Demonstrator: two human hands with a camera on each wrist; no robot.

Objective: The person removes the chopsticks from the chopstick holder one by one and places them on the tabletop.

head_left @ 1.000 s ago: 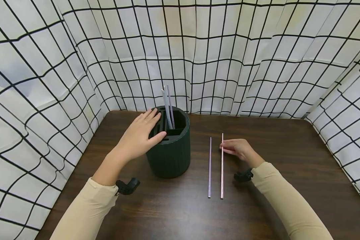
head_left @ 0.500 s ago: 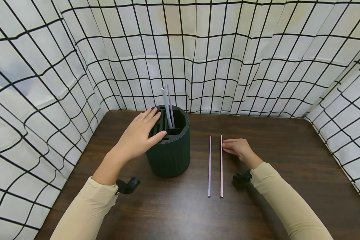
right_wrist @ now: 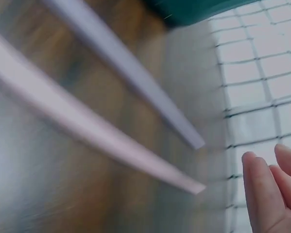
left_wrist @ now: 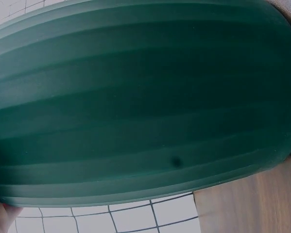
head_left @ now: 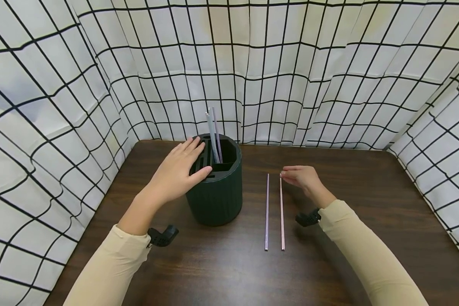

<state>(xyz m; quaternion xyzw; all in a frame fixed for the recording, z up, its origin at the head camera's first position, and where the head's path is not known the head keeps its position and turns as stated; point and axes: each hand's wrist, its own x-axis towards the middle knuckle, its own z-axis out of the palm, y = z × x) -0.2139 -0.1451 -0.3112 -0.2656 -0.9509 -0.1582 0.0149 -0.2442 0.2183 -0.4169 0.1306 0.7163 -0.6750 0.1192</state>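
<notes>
My left hand (head_left: 179, 172) rests on the top of a dark green ribbed utensil holder (head_left: 218, 199), fingers spread over its slotted side. The holder's wall (left_wrist: 135, 107) fills most of the left wrist view. To its right, a lavender chopstick (head_left: 267, 212) and a pink chopstick (head_left: 281, 216) lie roughly parallel on the table. My right hand (head_left: 302, 178) is at the far end of the pink one. In the right wrist view, the right fingers (right_wrist: 262, 189) are extended and apart from the pink chopstick's tip (right_wrist: 196, 187), with nothing between them.
Blue and lavender chopsticks (head_left: 215, 136) stand upright in a compartment of the holder. The dark wood table (head_left: 222, 272) ends at a white curtain (head_left: 267, 63) with a black grid, which encloses the back and both sides.
My right hand has let go of the pink chopstick and moved slightly away toward its far end. That chopstick's far end has shifted a little left. My left hand stays put.
</notes>
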